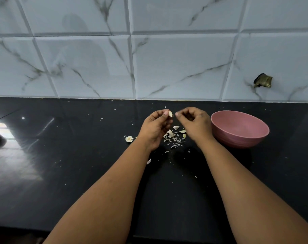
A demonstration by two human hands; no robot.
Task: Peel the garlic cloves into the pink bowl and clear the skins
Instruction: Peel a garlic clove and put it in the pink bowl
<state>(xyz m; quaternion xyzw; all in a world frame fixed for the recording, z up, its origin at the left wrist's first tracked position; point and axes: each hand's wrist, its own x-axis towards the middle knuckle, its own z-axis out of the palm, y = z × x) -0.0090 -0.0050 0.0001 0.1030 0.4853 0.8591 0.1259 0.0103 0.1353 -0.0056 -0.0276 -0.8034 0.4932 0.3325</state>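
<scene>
The left hand's grip [156, 126] pinches a garlic clove [170, 113] above the bench's back edge, beside the pink bowl [239, 128]; the right hand [193, 123] curls, apparently pinching skin. The clove looks light, firm and likely slippery, best held by its ends; the skins [174, 138] beneath are papery and fragile.

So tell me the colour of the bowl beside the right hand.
Pink, inside and out; the bowl shows plainly in the head view.

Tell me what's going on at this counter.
A person is peeling garlic over a black countertop. The left hand pinches a garlic clove at its fingertips, while the right hand is curled close beside it, seemingly picking at the skin. Loose garlic skins lie scattered on the counter beneath the hands, and a garlic root end sits to the left. The pink bowl stands to the right; no cloves are visible in it.
</scene>
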